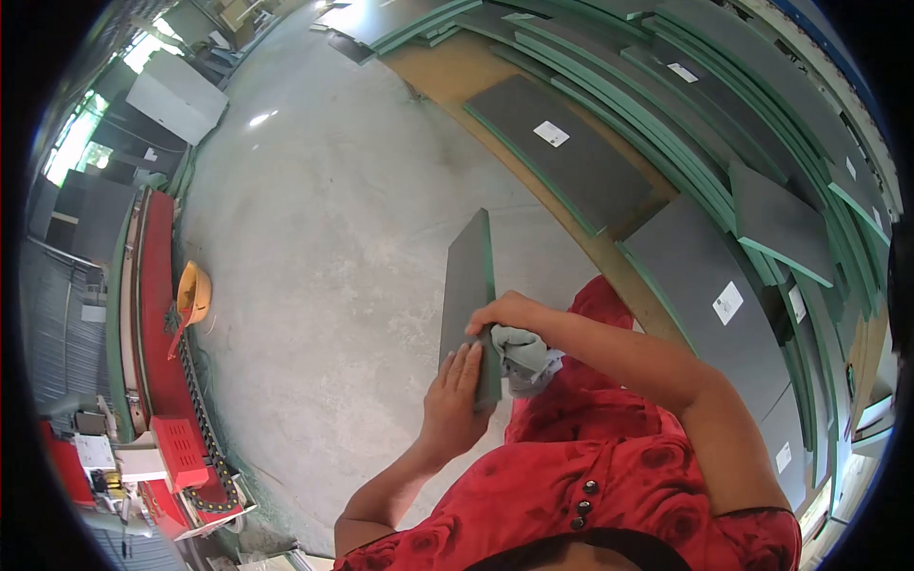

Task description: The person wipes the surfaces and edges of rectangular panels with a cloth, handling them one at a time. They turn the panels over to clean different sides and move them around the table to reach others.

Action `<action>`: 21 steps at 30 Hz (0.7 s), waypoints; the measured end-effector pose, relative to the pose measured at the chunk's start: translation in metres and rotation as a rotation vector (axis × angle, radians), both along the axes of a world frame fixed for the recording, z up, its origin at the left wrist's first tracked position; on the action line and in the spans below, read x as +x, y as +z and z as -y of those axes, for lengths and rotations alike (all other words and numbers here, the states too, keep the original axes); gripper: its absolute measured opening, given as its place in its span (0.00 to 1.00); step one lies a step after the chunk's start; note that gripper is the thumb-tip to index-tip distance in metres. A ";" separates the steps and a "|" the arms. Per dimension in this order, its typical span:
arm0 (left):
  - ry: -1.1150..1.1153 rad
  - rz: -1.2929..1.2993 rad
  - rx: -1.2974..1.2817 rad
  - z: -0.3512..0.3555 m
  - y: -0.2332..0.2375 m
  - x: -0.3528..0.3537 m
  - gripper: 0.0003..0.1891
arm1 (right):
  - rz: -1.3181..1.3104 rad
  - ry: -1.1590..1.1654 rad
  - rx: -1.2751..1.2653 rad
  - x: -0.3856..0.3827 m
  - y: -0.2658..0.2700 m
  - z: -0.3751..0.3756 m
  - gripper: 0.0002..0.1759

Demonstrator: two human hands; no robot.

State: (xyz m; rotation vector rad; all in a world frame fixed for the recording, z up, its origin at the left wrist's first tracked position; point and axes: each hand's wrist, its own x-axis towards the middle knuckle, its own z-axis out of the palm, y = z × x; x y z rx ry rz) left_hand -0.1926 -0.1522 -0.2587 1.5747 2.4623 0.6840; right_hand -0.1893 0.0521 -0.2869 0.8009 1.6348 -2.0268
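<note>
A dark grey panel with green edges (466, 276) is held up on edge in front of me, its long side pointing away. My left hand (457, 395) grips the near end of the panel, fingers laid over its grey face. Higher up, my right hand (509, 314) reaches over the panel's edge with fingertips on the grey face. A crumpled grey-green cloth (524, 357) is bunched under that hand, against the green edge side. Part of the cloth hides behind my right hand and wrist.
Stacked green-edged dark panels (562, 152), some with white labels, lie on brown boards along the right. A red machine (157, 285) with a cable chain stands at left, with a yellow hard-hat-like bowl (193, 290) beside it. Grey concrete floor (314, 238) lies between.
</note>
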 end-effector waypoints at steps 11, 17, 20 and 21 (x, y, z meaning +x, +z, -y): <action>0.552 1.226 0.722 0.041 -0.035 -0.066 0.12 | -0.420 -0.192 0.083 0.001 0.018 0.039 0.29; 0.598 1.355 0.842 0.048 -0.029 -0.055 0.15 | -1.097 -0.017 0.832 0.021 -0.016 0.093 0.42; 0.695 1.363 0.822 0.053 0.007 -0.048 0.19 | -1.162 0.148 0.880 0.024 -0.040 0.068 0.44; 0.706 1.361 0.830 0.058 0.011 -0.048 0.18 | -1.099 0.068 0.933 0.020 -0.053 0.057 0.43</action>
